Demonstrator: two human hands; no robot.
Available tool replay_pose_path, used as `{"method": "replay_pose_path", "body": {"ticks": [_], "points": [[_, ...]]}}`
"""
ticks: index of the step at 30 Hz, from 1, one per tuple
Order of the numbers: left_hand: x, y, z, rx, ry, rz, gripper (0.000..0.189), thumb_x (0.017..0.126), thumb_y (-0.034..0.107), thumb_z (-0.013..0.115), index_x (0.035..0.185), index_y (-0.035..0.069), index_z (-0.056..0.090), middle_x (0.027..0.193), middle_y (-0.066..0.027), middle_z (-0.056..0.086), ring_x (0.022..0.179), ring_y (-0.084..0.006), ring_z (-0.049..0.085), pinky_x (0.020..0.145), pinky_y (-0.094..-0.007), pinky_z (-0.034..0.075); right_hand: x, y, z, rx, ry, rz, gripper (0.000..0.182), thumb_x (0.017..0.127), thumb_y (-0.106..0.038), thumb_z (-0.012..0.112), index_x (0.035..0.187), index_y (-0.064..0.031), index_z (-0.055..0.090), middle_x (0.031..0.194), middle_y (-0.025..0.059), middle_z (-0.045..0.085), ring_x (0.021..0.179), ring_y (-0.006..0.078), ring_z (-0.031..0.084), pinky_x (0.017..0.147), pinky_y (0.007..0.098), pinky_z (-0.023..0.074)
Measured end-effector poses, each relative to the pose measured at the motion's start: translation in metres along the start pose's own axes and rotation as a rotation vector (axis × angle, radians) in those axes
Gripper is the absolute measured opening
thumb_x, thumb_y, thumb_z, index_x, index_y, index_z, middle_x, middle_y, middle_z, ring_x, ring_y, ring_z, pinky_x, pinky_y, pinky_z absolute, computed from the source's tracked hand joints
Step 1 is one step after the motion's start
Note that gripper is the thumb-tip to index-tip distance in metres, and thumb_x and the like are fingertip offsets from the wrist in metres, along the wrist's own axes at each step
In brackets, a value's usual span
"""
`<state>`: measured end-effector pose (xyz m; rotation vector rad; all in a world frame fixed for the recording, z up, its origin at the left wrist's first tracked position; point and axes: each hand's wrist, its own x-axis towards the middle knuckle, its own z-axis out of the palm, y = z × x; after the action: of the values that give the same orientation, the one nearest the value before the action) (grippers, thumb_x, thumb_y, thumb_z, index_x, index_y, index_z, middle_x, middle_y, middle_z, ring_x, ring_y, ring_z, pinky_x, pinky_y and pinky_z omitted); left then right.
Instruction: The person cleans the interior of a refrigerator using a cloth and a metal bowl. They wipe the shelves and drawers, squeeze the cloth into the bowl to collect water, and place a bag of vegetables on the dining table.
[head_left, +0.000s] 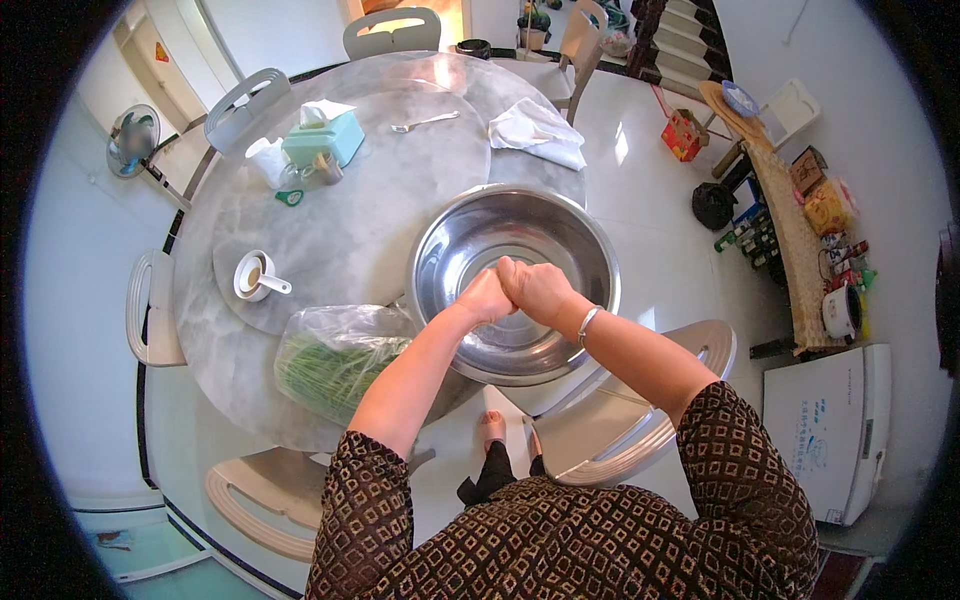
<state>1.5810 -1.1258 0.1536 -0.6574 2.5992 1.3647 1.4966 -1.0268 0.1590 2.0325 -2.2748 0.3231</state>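
Over a large stainless steel basin (442, 247), my left hand (489, 296) and my right hand (538, 289) are pressed together with the fingers curled in. Whether anything is inside the fists is hidden from this angle. The basin stands at the near right edge of a round marble-look table (225, 360), and its inside looks bare where it shows. A bracelet (590, 324) circles my right wrist. Left of my left forearm, a clear plastic bag (337, 360) of long thin green stalks lies near the table's edge.
On the table are a small white bowl (241, 289) with a white spoon, a turquoise tissue box (346, 139), a green tape roll (289, 197), a brush (425, 121) and a white cloth (536, 131). Chairs (607, 427) surround it. A white chest freezer (821, 431) stands at right.
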Motion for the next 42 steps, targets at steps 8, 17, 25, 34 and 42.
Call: {"method": "replay_pose_path", "body": {"ticks": [8, 17, 25, 34, 42], "points": [[0.005, 0.001, 0.013, 0.195, 0.134, -0.109, 0.029, 0.066, 0.022, 0.062, 0.088, 0.003, 0.058, 0.090, -0.0188, 0.060, 0.090, -0.0322, 0.056, 0.075, -0.0390, 0.044, 0.000, 0.006, 0.011, 0.114, -0.195, 0.196, 0.018, 0.075, -0.009, 0.048, 0.085, 0.0002, 0.036, 0.066, 0.0181, 0.059, 0.061, 0.0341, 0.060, 0.052, 0.0409, 0.0482], [0.011, -0.023, 0.023, 0.120, 0.211, -0.133, 0.023, 0.065, 0.011, 0.061, 0.087, 0.005, 0.057, 0.077, -0.0116, 0.061, 0.074, -0.0253, 0.059, 0.062, -0.0354, 0.045, -0.006, 0.026, 0.031, 0.694, -0.228, 0.245, 0.034, 0.073, -0.007, 0.057, 0.101, 0.0002, 0.040, 0.083, 0.0191, 0.058, 0.080, 0.0260, 0.059, 0.063, 0.0348, 0.0460], [-0.009, -0.019, 0.014, -1.157, -0.166, -0.116, 0.033, 0.070, -0.001, 0.056, 0.101, 0.007, 0.049, 0.090, -0.0060, 0.055, 0.080, -0.0166, 0.055, 0.058, -0.0304, 0.048, -0.014, 0.026, 0.008, 1.642, -0.090, 0.752, 0.046, 0.078, -0.012, 0.060, 0.115, 0.0046, 0.039, 0.092, 0.0164, 0.053, 0.077, 0.0208, 0.057, 0.059, 0.0286, 0.0503], [-0.027, -0.013, 0.016, -1.206, -0.077, -0.223, 0.017, 0.076, 0.006, 0.058, 0.092, 0.008, 0.052, 0.079, -0.0054, 0.056, 0.065, -0.0152, 0.055, 0.050, -0.0290, 0.047, -0.028, 0.010, -0.019, 1.295, -0.189, 0.443, 0.044, 0.079, -0.011, 0.057, 0.119, -0.0032, 0.041, 0.108, 0.0092, 0.051, 0.096, 0.0212, 0.050, 0.083, 0.0319, 0.0422], [-0.031, 0.013, 0.010, -0.594, -0.389, -0.309, 0.016, 0.064, 0.012, 0.063, 0.066, 0.010, 0.048, 0.055, 0.0028, 0.036, 0.046, -0.0058, 0.031, 0.039, -0.0210, 0.027, -0.038, -0.003, -0.027, 0.351, 0.078, -0.242, 0.063, 0.067, -0.007, 0.059, 0.124, -0.0159, 0.033, 0.120, 0.0203, 0.037, 0.105, 0.0342, 0.046, 0.078, 0.0397, 0.0443]]}}
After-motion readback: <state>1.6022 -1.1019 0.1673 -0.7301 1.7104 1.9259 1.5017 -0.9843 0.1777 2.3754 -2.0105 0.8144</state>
